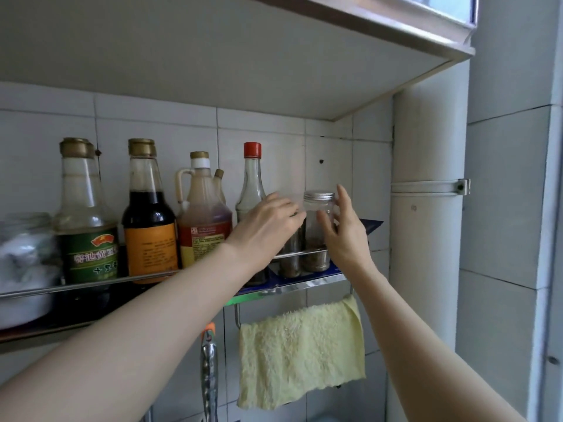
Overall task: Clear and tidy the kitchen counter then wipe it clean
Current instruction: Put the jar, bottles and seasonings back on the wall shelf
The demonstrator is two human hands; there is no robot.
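Glass spice jar (318, 226) racked, right hand (344, 239) fingers loosely cupping it, left hand (268, 226) fingers curled over neighbouring jars; yellow cloth (300, 357) below unused, wiping outstanding.

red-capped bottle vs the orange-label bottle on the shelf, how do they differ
The red-capped bottle is slim, clear and looks nearly empty; the orange-label bottle is broader and holds dark liquid. Its cap is gold, not red. The left hand partly hides the first; the second is unobstructed. Both stand upright on the shelf.
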